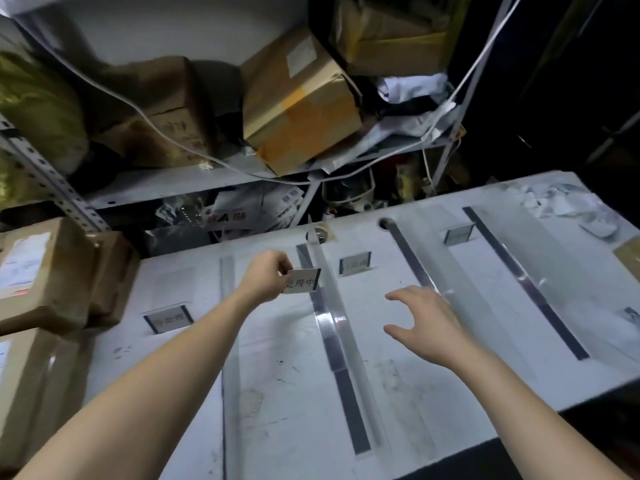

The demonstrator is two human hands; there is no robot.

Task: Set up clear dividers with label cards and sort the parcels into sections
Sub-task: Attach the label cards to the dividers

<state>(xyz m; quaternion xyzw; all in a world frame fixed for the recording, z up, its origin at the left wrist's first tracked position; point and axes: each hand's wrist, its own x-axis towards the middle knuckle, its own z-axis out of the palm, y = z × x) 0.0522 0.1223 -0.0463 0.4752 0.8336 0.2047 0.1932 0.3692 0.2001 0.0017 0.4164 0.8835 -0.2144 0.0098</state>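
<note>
My left hand pinches a white label card with dark print, held just above the white table beside a clear divider. My right hand hovers open, fingers spread, between that divider and another clear divider. A third divider stands further right, and a fainter one lies to the left. Label cards stand in small holders on the table: one at the left, one in the middle, one at the right. Brown parcels are stacked at the table's left edge.
A metal shelf behind the table holds cardboard boxes and bags, with a white cable draped across it. A tape roll sits at the table's far edge. Crumpled paper lies at the far right corner.
</note>
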